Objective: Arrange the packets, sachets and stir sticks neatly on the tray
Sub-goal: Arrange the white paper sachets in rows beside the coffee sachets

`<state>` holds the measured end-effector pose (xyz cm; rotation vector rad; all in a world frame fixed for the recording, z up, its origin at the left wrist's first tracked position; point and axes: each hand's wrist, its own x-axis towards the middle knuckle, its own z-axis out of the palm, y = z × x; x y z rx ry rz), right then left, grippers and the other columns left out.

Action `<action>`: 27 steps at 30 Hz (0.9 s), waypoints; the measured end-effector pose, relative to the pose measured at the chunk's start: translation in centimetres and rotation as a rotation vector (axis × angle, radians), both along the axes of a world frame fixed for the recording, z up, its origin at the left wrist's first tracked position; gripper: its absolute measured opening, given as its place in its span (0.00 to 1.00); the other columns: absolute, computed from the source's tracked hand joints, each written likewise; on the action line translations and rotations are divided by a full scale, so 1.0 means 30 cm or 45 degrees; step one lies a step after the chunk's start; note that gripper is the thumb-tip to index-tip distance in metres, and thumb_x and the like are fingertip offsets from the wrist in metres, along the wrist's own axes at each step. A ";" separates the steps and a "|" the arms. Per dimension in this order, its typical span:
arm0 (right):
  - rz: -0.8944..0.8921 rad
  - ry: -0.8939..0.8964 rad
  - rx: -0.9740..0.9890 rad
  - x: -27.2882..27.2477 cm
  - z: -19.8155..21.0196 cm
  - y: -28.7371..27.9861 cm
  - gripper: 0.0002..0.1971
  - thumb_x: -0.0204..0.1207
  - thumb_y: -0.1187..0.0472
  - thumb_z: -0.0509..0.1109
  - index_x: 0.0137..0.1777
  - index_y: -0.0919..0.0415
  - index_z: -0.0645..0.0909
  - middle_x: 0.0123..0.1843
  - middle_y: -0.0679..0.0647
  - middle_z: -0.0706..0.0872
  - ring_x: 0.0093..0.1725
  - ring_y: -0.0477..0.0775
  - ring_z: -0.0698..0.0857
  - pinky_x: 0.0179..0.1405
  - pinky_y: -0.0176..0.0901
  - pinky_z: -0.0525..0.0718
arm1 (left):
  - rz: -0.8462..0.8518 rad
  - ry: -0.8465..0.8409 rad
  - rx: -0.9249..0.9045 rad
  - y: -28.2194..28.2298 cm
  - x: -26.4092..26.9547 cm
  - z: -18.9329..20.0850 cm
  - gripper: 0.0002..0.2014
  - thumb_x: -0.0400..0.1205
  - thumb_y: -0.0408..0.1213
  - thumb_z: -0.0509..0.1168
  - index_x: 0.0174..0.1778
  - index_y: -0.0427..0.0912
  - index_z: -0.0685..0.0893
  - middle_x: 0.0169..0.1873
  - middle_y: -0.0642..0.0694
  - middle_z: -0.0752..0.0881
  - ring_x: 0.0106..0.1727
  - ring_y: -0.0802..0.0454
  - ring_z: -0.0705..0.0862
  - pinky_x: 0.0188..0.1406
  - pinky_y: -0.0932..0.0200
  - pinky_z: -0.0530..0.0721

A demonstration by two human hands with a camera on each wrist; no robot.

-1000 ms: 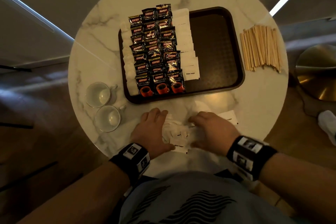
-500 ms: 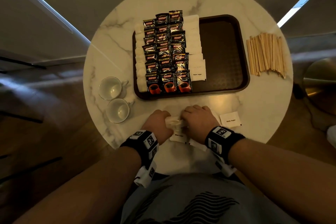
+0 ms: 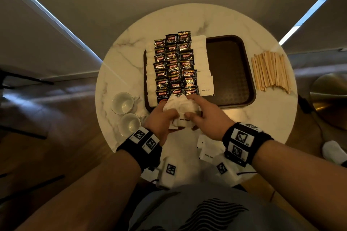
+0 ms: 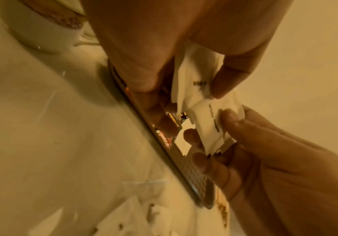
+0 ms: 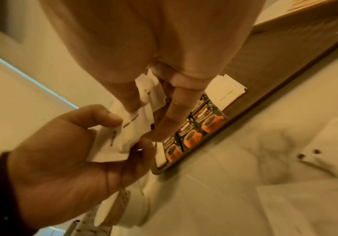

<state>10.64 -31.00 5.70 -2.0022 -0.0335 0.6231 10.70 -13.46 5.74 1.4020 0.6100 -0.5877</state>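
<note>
White porcelain cups, two of them, stand at the far left of the round marble table, outside the work and to be left alone. Next rightward, my left hand pinches the near edge of a loose bundle of white paper sugar sachets, thumb on top and fingers curled underneath; the left wrist view shows the sachets fanned and misaligned. My right hand grips the same bundle from the other side, thumb pressing the printed face, fingers curled behind. The bundle hangs just above the near rim of the dark brown plastic tray, over the front row of black-and-red coffee packets. To do this step well, I judge that I should square the bundle between both hands first, then lay it beside the existing column of white sachets, printed faces up, without disturbing the packet rows. More sachets lie on the table by my right wrist and need collecting afterwards. Farthest right, the bare wooden stir sticks lie in a row off the tray, not yet placed.
</note>
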 end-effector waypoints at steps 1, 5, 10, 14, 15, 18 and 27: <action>-0.013 0.017 0.046 0.010 0.012 0.006 0.28 0.86 0.57 0.72 0.83 0.42 0.69 0.63 0.50 0.86 0.45 0.52 0.93 0.45 0.52 0.95 | 0.051 0.051 -0.089 -0.013 0.016 0.010 0.23 0.78 0.24 0.60 0.64 0.48 0.85 0.58 0.32 0.90 0.56 0.30 0.90 0.52 0.33 0.91; 0.160 -0.069 -0.056 0.045 0.058 0.014 0.39 0.84 0.60 0.74 0.89 0.45 0.59 0.79 0.52 0.77 0.70 0.53 0.83 0.68 0.49 0.86 | 0.041 0.110 -0.219 -0.046 0.053 0.045 0.23 0.82 0.25 0.56 0.68 0.49 0.83 0.57 0.38 0.91 0.51 0.38 0.91 0.42 0.40 0.92; -0.001 -0.140 -0.209 0.064 0.077 -0.025 0.49 0.69 0.52 0.86 0.87 0.43 0.62 0.72 0.51 0.80 0.66 0.51 0.83 0.67 0.47 0.84 | 0.060 0.121 -0.285 -0.045 0.078 0.050 0.24 0.84 0.24 0.58 0.74 0.47 0.81 0.61 0.36 0.91 0.55 0.34 0.92 0.45 0.37 0.91; -0.252 -0.070 -0.026 0.070 0.082 -0.069 0.29 0.69 0.56 0.88 0.63 0.41 0.76 0.42 0.50 0.89 0.37 0.47 0.88 0.41 0.47 0.88 | 0.106 0.066 -0.271 -0.041 0.094 0.042 0.23 0.84 0.24 0.66 0.75 0.45 0.79 0.62 0.34 0.90 0.54 0.34 0.93 0.41 0.44 0.92; -0.289 -0.058 0.014 0.074 0.084 -0.076 0.26 0.70 0.58 0.88 0.59 0.41 0.77 0.40 0.53 0.90 0.38 0.53 0.89 0.42 0.52 0.90 | 0.105 0.047 -0.250 -0.043 0.099 0.041 0.24 0.83 0.25 0.69 0.74 0.46 0.79 0.62 0.35 0.90 0.52 0.36 0.93 0.39 0.46 0.91; -0.296 -0.016 0.109 0.085 0.101 -0.085 0.22 0.70 0.59 0.88 0.56 0.46 0.80 0.41 0.52 0.92 0.41 0.57 0.91 0.46 0.58 0.94 | 0.127 0.001 -0.210 -0.045 0.118 0.031 0.26 0.79 0.26 0.76 0.71 0.49 0.81 0.61 0.39 0.91 0.49 0.41 0.94 0.41 0.46 0.91; -0.273 -0.076 -0.006 0.096 0.067 -0.079 0.23 0.69 0.58 0.87 0.58 0.39 0.82 0.47 0.45 0.89 0.43 0.48 0.90 0.50 0.47 0.92 | 0.177 0.002 -0.261 -0.064 0.143 0.007 0.27 0.81 0.22 0.71 0.74 0.45 0.80 0.61 0.36 0.91 0.59 0.34 0.92 0.48 0.37 0.92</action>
